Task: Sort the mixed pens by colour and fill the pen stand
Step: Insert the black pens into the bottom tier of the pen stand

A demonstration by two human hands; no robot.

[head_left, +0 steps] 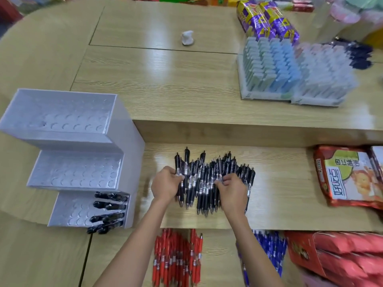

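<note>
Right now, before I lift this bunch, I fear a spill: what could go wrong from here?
The left hand and right hand grip only part of the black pens, whose ends lie uneven; some may slip out. The red pens and blue pens lie nearer you, so dropped ones could mix back in. Those in the pen stand lean from its lowest tier; a knock may tip them.

The light wooden counter (176, 79) has a high step behind and a lower one in front. On the high step lie a small white lump (187, 38), purple packets (267, 19) and two trays of pastel pieces (290, 73). Lower lie black pens (203, 172), a snack bag (348, 177), the white pen stand (72, 141), red pens (176, 257) and blue pens (275, 247).
</note>
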